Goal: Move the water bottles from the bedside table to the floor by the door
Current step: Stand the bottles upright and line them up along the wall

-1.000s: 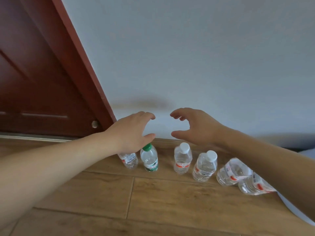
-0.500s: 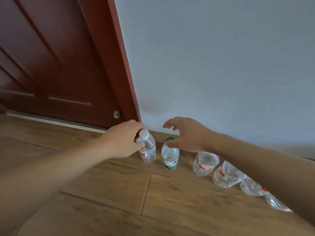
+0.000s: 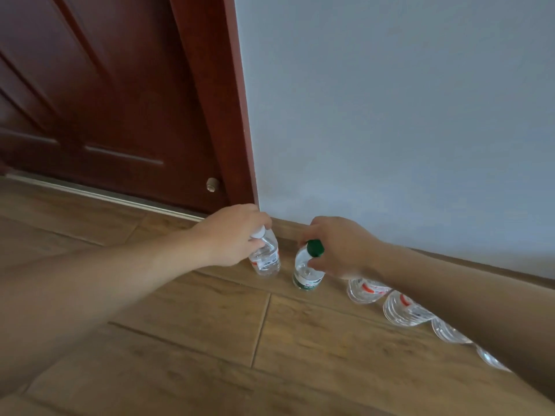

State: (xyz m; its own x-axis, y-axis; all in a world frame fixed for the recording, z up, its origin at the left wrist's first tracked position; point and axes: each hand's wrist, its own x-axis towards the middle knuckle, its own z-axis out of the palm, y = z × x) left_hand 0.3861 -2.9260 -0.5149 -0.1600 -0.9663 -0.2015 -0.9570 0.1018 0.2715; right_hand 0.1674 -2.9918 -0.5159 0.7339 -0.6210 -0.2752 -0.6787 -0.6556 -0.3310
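Observation:
Several clear water bottles stand in a row on the wooden floor along the wall, right of the door. My left hand grips the neck of the leftmost bottle, a white-capped bottle, which stands nearest the door frame. My right hand holds the top of the green-capped bottle beside it. Further right stand more bottles with red labels, partly hidden under my right forearm.
A dark red door frame meets the pale wall. A round doorstop sits low on the door. A wooden skirting board runs along the wall base. A metal threshold strip lies under the door.
Both hands came down from above the row and closed on the two leftmost bottles. The view has swung left, bringing more of the door into sight.

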